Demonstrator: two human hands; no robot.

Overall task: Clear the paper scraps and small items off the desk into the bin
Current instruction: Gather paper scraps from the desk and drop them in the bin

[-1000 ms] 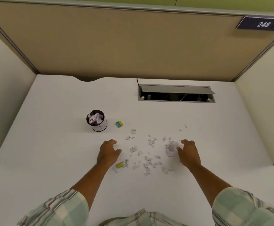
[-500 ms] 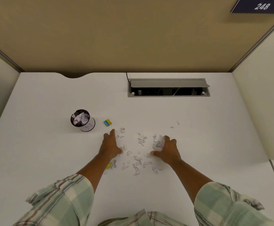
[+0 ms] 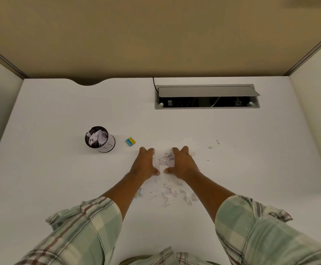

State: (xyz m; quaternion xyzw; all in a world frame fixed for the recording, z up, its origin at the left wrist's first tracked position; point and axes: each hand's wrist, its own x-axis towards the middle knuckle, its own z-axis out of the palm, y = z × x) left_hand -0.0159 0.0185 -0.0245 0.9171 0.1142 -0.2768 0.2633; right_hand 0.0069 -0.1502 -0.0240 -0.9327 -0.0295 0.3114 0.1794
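A small black mesh bin point(image 3: 99, 139) holding crumpled paper stands on the white desk point(image 3: 60, 178) at mid-left. Right of it lies a blue and yellow eraser point(image 3: 130, 141). My left hand point(image 3: 145, 164) and my right hand point(image 3: 182, 164) rest on edge on the desk, palms facing each other, cupped around a small heap of paper scraps point(image 3: 164, 161). Several more scraps point(image 3: 168, 195) lie nearer to me between my forearms. A yellow item point(image 3: 136, 196) peeks out beside my left forearm. A few stray scraps point(image 3: 210, 147) lie to the right.
An open cable tray point(image 3: 207, 97) with sockets and wires is sunk into the desk at the back right. Tan and cream partition walls close the desk at the back and on both sides. A curved notch point(image 3: 88, 82) cuts the back edge.
Both hands have swept inward and forward, pushing the scattered scraps into a heap between the palms. The view has tilted lower and closer to the desk.
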